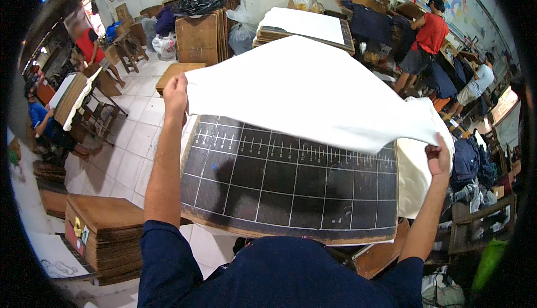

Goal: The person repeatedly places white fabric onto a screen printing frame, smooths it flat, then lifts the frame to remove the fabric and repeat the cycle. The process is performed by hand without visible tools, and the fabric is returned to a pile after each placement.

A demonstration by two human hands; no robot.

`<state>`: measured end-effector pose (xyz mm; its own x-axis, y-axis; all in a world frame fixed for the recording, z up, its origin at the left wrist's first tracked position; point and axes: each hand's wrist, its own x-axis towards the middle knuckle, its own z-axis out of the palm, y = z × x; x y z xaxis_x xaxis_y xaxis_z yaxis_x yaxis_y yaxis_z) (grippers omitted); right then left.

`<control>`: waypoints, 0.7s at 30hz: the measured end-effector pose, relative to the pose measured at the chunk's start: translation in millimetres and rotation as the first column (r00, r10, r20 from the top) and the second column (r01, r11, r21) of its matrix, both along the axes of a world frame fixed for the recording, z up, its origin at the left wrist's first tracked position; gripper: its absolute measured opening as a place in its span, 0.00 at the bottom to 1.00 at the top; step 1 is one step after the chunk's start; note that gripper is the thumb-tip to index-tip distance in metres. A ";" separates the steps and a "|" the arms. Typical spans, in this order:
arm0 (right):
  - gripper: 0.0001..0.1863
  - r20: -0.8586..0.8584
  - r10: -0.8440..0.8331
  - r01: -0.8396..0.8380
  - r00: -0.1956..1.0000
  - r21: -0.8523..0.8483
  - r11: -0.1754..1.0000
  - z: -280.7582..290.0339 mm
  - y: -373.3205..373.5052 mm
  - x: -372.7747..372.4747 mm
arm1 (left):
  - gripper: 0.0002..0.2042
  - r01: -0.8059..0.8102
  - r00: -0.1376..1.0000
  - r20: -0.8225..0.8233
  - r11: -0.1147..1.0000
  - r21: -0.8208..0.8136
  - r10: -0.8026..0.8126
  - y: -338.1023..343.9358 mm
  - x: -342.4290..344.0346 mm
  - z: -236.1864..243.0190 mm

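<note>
A large white cloth (302,90) is stretched out in the air between my two hands. At its left corner my left hand (175,93) is closed on the edge. My right hand (438,157) pinches the lower right corner, its fingertips curled in. Below the cloth lies a black board (291,190) marked with a white grid and a ruler scale. The cloth hides the board's far part. More off-white fabric (414,176) hangs down along the board's right side, beside my right forearm.
Beyond the cloth stands a stack topped with a white sheet (305,23). Brown boards are piled (103,235) at the lower left, and others lean (198,39) at the back. One person (430,34) in red works at the far right; another (39,112) sits at the left table.
</note>
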<state>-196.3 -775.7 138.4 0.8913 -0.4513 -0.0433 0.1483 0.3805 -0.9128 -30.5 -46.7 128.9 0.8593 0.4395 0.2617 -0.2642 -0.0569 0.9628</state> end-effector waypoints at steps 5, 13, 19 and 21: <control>0.08 -0.287 0.018 -0.054 0.958 -0.117 0.992 -68.8 7.6 -9.6 | 0.16 -0.070 0.970 -0.222 0.989 0.132 0.098 10.9 -29.0 -111.1; 0.11 -0.431 0.066 -0.189 0.900 -0.250 0.950 -119.8 -12.6 -6.7 | 0.12 -0.074 0.939 -0.285 0.919 0.388 0.196 14.0 -68.0 -187.1; 0.36 -0.508 -0.448 -0.095 0.735 -0.732 0.674 -169.7 -7.1 37.4 | 0.23 -0.193 0.876 -0.214 0.722 0.665 0.432 -13.2 -77.9 -185.9; 0.33 -0.281 -0.529 -0.045 0.801 -0.909 0.415 -179.9 -9.9 43.0 | 0.21 -0.200 0.906 -0.237 0.849 0.489 0.350 -7.8 -81.8 -183.1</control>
<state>-153.3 -785.6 -41.5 0.7078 -0.6911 0.1464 -0.4438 -0.5962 -0.6690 -112.3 -54.5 -54.3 0.7881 0.5706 0.2308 0.1309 -0.5218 0.8430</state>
